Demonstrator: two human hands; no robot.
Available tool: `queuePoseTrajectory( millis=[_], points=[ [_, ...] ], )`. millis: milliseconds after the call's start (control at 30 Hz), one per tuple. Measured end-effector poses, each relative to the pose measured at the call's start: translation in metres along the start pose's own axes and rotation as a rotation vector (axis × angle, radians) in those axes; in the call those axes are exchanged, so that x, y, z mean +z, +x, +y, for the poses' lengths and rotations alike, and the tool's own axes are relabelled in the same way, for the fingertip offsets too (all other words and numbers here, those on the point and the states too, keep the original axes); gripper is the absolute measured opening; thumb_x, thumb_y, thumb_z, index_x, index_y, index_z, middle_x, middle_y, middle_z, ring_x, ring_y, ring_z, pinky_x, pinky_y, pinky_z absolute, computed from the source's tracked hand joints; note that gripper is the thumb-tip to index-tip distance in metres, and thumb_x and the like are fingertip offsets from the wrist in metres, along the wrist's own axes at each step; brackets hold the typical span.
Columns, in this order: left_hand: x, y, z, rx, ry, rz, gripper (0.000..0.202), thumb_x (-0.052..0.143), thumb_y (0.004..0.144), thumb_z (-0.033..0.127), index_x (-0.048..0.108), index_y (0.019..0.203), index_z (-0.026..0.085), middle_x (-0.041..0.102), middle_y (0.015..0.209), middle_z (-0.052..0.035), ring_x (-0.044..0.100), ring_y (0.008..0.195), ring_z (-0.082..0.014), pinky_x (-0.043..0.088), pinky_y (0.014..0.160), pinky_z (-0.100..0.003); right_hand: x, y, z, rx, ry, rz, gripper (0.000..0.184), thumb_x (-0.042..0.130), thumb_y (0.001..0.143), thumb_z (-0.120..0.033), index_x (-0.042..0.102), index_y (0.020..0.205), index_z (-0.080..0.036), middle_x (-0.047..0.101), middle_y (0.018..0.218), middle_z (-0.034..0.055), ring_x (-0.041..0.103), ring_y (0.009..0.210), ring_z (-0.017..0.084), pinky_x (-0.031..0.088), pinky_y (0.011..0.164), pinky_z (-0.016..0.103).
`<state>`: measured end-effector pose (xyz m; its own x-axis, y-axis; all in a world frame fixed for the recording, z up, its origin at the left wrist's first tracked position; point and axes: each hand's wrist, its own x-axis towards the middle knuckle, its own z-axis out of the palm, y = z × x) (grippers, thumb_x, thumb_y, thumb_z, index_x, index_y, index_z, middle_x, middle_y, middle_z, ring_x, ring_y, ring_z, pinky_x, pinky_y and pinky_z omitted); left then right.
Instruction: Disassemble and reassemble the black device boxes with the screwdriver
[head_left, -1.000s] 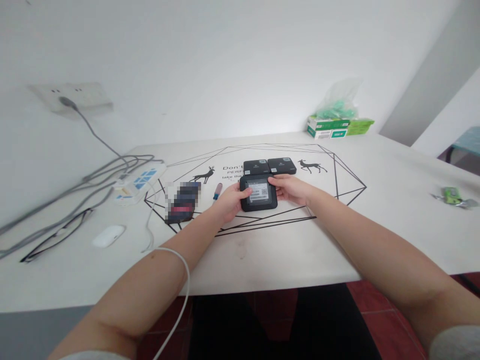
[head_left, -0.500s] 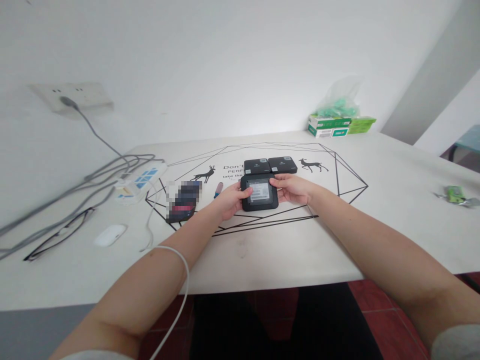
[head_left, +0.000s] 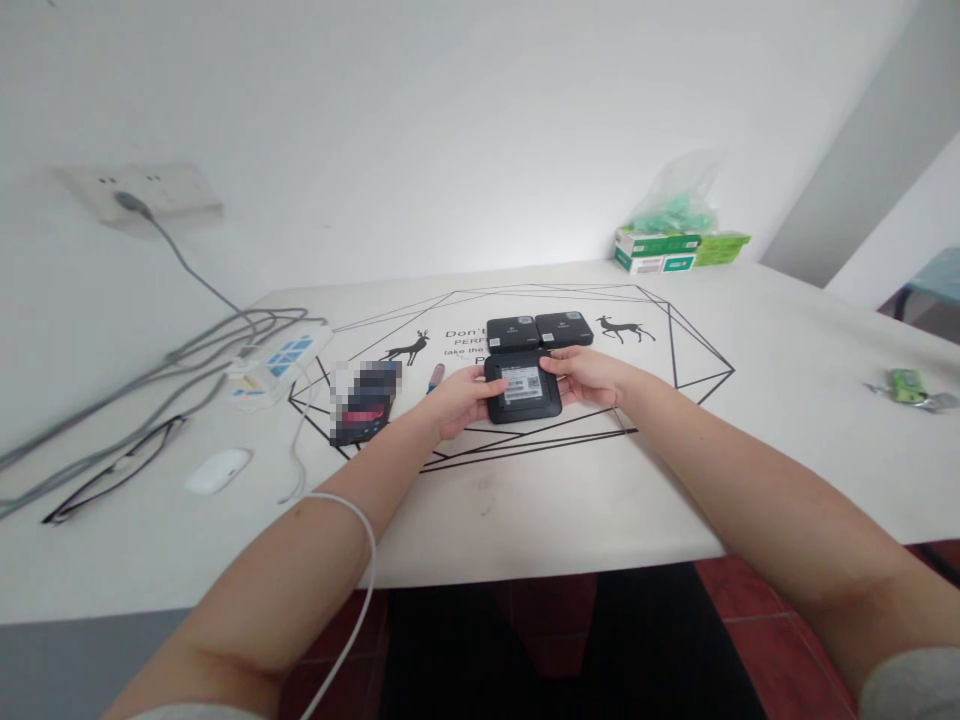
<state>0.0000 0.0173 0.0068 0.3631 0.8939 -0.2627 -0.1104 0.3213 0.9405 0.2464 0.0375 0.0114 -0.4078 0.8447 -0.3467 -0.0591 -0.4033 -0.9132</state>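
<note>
Black box (head_left: 526, 390) bridges left hand (head_left: 460, 400) and right hand (head_left: 590, 376), thumbs (head_left: 496, 387) atop.

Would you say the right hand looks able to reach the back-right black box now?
Probably yes: the back-right black box lies just beyond the right hand, with nothing visible between them, though that hand is gripping the front box.

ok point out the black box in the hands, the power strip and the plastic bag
Held black box (head_left: 523, 386): head view, on the pale label on its upper face
Power strip (head_left: 288, 354): head view, on its blue-patterned top
Plastic bag (head_left: 675, 212): head view, lower part, where green shows through
</note>
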Motion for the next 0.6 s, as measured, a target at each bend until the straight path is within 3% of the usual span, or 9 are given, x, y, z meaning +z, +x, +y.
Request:
queuePoseTrajectory(
  millis=[133, 300, 600],
  points=[
    [-0.002, -0.004, 0.004, -0.029, 0.028, -0.019, 0.060, 0.096, 0.068, 0.011, 0.064, 0.119, 0.017, 0.080, 0.111, -0.0142, 0.078, 0.106, -0.0303, 0.064, 0.094, -0.048, -0.003, -0.002, 0.001, 0.011, -0.004, 0.005, 0.014, 0.077, 0.093, -0.020, 0.065, 0.099, -0.016, 0.078, 0.086, 0.0056, 0.075, 0.069, 0.017, 0.068, 0.065, 0.032],
    [0.000, -0.004, 0.004, -0.041, 0.048, 0.050, 0.059, 0.091, 0.073, 0.008, 0.061, 0.123, 0.017, 0.080, 0.106, -0.0129, 0.079, 0.103, -0.0287, 0.063, 0.095, -0.048, -0.002, -0.011, 0.000, -0.007, -0.054, -0.085, 0.076, 0.093, 0.067, -0.003, 0.059, 0.130, -0.026, 0.078, 0.107, 0.0021, 0.078, 0.094, 0.018, 0.068, 0.088, 0.035],
    [0.002, -0.004, 0.004, -0.016, 0.110, 0.079, 0.057, 0.094, 0.072, 0.012, 0.061, 0.117, 0.017, 0.080, 0.098, -0.0091, 0.079, 0.097, -0.0264, 0.063, 0.094, -0.046, 0.003, -0.011, 0.000, -0.010, -0.135, -0.003, 0.081, 0.096, 0.061, -0.007, 0.059, 0.130, -0.027, 0.076, 0.102, 0.0007, 0.076, 0.096, 0.019, 0.067, 0.092, 0.037]
  ],
)
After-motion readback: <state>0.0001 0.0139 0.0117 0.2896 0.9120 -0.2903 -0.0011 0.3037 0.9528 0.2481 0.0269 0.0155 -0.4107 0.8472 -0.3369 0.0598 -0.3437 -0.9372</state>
